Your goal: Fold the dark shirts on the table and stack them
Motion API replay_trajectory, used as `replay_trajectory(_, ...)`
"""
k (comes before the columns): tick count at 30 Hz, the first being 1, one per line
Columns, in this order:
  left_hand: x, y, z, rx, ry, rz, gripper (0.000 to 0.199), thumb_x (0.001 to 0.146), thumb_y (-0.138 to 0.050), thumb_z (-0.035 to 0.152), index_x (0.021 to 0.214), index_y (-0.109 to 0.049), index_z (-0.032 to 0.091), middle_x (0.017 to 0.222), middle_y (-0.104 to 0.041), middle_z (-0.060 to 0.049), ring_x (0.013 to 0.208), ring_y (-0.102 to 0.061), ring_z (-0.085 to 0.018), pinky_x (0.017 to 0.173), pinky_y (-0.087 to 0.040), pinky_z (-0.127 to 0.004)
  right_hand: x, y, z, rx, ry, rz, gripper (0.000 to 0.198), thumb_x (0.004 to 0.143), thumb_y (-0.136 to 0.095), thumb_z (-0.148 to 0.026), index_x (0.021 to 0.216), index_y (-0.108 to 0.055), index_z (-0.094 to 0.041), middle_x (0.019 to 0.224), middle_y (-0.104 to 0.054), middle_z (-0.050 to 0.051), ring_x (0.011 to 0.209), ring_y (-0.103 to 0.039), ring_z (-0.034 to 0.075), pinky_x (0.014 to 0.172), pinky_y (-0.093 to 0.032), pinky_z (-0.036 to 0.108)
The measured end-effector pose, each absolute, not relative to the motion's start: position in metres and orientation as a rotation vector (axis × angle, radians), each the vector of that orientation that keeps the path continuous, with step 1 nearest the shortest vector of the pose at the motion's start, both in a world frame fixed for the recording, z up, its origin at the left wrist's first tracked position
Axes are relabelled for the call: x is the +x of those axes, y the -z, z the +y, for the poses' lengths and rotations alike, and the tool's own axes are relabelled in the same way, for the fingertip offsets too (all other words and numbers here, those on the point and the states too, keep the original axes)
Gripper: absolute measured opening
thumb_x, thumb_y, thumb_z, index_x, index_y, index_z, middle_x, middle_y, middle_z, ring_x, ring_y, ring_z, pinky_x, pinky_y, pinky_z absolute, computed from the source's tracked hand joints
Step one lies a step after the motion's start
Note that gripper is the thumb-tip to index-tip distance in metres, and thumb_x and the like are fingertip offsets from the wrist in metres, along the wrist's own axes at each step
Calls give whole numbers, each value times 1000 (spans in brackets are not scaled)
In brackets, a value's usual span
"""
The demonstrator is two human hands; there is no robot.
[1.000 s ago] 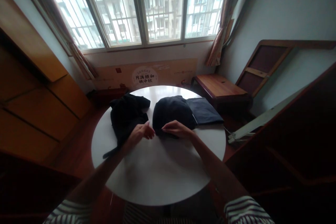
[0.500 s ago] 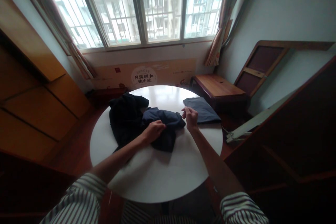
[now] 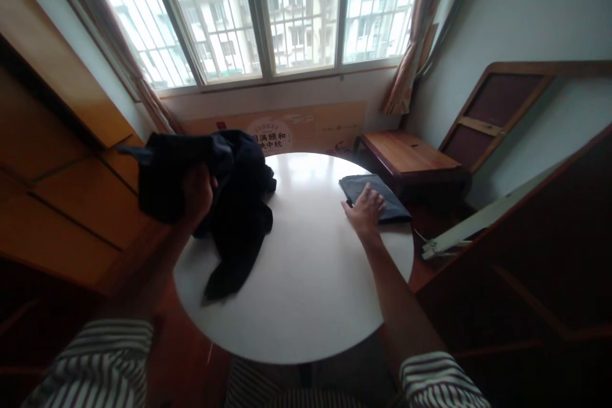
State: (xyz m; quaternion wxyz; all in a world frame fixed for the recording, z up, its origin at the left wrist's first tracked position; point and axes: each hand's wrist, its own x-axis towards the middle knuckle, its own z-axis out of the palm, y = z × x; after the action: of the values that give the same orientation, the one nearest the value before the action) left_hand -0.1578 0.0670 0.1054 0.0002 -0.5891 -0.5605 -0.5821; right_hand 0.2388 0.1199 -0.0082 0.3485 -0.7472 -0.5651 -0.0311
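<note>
My left hand (image 3: 198, 191) is raised over the left side of the round white table (image 3: 306, 306), closed on a bunched dark garment (image 3: 165, 172). The garment's navy and black folds hang around the hand, and part of it reaches past the table's left edge. Black cloth (image 3: 239, 229) spreads below it on the tabletop; whether it is a separate piece I cannot tell. On the right, a dark grey-blue folded garment (image 3: 394, 204) lies flat near the rim. My right hand (image 3: 367, 209) is over its near left part with the fingers spread, seemingly touching it.
Behind the table, a low wooden stool or side table (image 3: 411, 153) stands at the right beside a leaning wooden frame (image 3: 497, 115). Wooden cabinets (image 3: 71, 197) line the left side. A barred window (image 3: 301, 13) with curtains is ahead, above a printed banner (image 3: 329, 121).
My left hand has carried the bunched garment from the table's middle up and to the left. My right hand has opened and moved right onto the folded garment.
</note>
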Motion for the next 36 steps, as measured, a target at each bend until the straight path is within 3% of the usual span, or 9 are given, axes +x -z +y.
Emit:
replay_trajectory(2, -143, -64, 58, -2005, 1673, -1849, 49, 92, -47, 61, 66, -59, 21, 60, -55, -2, 76, -62, -25, 86, -51, -46, 247, 13, 122, -2116, -12, -1507, 81, 68, -77, -34, 135, -50, 2, 133, -53, 34, 125, -46, 45, 102, -36, 55)
replay_trajectory(6, -115, 11, 45, -2287, 1393, -1935, 35, 83, -59, 54, 90, -70, 22, 82, -70, -5, 98, -64, -28, 100, -48, -45, 259, 18, 128, -2112, -163, -1641, 29, 79, -65, -22, 101, -71, -3, 106, -67, 31, 110, -60, 38, 93, -44, 45)
replay_trajectory(8, -109, 28, 45, -2394, 1214, -1931, 34, 83, -58, 49, 99, -72, 23, 98, -72, -7, 109, -62, -28, 106, -44, -45, 260, 17, 130, -2095, -175, -1632, 21, 84, -59, -18, 92, -73, -4, 95, -69, 31, 100, -66, 36, 85, -48, 42)
replay_trajectory(13, -108, 20, 51, -2551, 913, -1783, 26, 82, -60, 39, 97, -74, 23, 115, -69, -11, 115, -60, -32, 109, -40, -47, 238, 9, 124, -1874, -240, -1778, 18, 88, -59, -20, 88, -76, -13, 90, -74, 20, 88, -71, 28, 77, -49, 32)
replay_trajectory(19, -75, -24, 40, -2742, 778, -1758, 32, 90, -56, 40, 68, -68, 21, 61, -60, -3, 57, -58, -18, 68, -48, -32, 203, 7, 99, -974, -842, -2142, 33, 87, -64, -48, 79, -76, -18, 68, -73, 3, 58, -64, 15, 56, -46, 23)
replay_trajectory(23, -35, -27, 34, -2897, 817, -1476, 35, 88, -63, 50, 100, -72, 19, 88, -67, -7, 75, -62, -19, 75, -49, -30, 199, 4, 95, -893, -875, -1775, 47, 89, -56, -57, 72, -72, -16, 53, -65, 2, 45, -57, 13, 49, -44, 24)
replay_trajectory(27, -12, -6, 43, -3049, 560, -1220, 60, 74, -80, 49, 126, -67, 21, 112, -62, -12, 98, -61, -27, 91, -48, -37, 207, 1, 102, -1031, -665, -1492, 47, 90, -54, -55, 66, -66, -17, 45, -57, -1, 39, -53, 13, 46, -43, 25)
replay_trajectory(31, -9, -3, 63, -3279, 590, -1224, 36, 92, -60, 45, 113, -74, 19, 98, -62, -9, 83, -60, -19, 81, -48, -31, 213, 1, 107, -1051, -628, -1441, 46, 91, -53, -54, 65, -63, -17, 44, -55, -1, 38, -52, 13, 47, -43, 25)
replay_trajectory(36, -8, -24, 78, -3552, 739, -1610, 50, 85, -63, 60, 79, -72, 12, 72, -57, -2, 61, -51, -11, 61, -42, -26, 213, 3, 109, -1069, -616, -1458, 47, 90, -53, -55, 64, -64, -17, 43, -54, -2, 39, -51, 14, 48, -43, 26)
